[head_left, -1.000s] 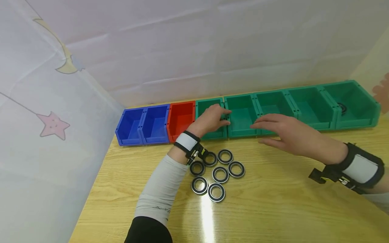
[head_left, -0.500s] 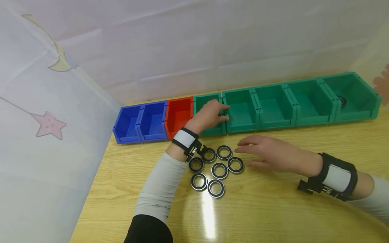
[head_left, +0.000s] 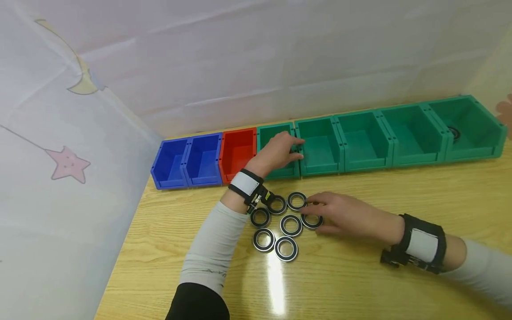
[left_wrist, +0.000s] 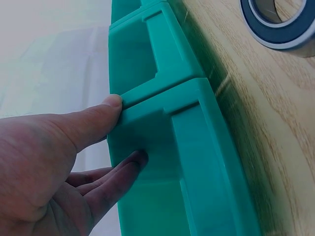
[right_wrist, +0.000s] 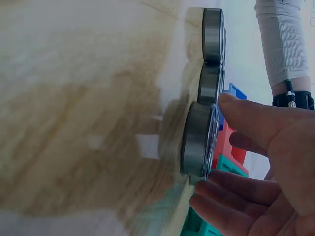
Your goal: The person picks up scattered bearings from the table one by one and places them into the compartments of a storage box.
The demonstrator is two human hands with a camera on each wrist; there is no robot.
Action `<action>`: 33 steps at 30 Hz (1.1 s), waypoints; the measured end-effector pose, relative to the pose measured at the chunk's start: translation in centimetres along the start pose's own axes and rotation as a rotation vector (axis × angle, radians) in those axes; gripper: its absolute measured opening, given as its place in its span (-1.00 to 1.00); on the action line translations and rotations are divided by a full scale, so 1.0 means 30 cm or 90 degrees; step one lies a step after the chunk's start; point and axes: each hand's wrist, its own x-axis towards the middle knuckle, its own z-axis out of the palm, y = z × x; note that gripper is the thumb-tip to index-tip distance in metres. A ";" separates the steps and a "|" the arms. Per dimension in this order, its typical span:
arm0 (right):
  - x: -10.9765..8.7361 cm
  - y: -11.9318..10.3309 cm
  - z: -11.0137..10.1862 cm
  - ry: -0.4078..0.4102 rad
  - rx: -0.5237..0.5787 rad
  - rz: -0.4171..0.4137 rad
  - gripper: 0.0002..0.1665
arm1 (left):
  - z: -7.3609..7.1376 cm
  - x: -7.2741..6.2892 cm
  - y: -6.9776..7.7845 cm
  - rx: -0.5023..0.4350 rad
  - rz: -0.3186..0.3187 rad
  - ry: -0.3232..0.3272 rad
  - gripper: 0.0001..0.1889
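Several ball bearings with black seals lie flat on the wooden table. Over the rightmost bearing (head_left: 312, 227) is my right hand (head_left: 348, 216), its thumb and fingers apart. In the right wrist view, that bearing's steel side (right_wrist: 195, 142) shows between the spread thumb (right_wrist: 246, 110) and the fingers; whether they touch it is unclear. My left hand (head_left: 276, 153) is at the leftmost green bin (head_left: 282, 174), its fingertips by the wall shared with the second green bin (head_left: 320, 155). The left wrist view has its thumb (left_wrist: 106, 115) at the rim and other fingers inside a bin.
Two blue bins (head_left: 170, 183), a red bin (head_left: 238, 155) and several green bins stand in one row along the back wall. One bearing (head_left: 454, 134) lies in the far-right green bin. Bearings sit close together in front of the left forearm (head_left: 216, 244).
My right hand has come left and down from in front of the green bins to the rightmost bearing. The left hand stays at its bin, and the bearings have not moved.
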 end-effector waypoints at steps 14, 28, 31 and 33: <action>0.009 -0.026 0.028 0.003 0.022 0.041 -0.41 | -0.001 -0.004 -0.004 0.005 0.013 0.009 -0.46; 0.021 -0.043 0.046 -0.001 -0.015 0.050 -0.48 | 0.003 -0.002 -0.007 0.008 0.010 0.008 -0.46; 0.022 -0.046 0.046 -0.004 -0.017 0.054 -0.49 | 0.003 -0.002 -0.006 0.009 0.009 0.007 -0.46; 0.022 -0.048 0.045 -0.006 -0.016 0.055 -0.49 | 0.002 -0.002 -0.005 0.009 0.010 0.007 -0.46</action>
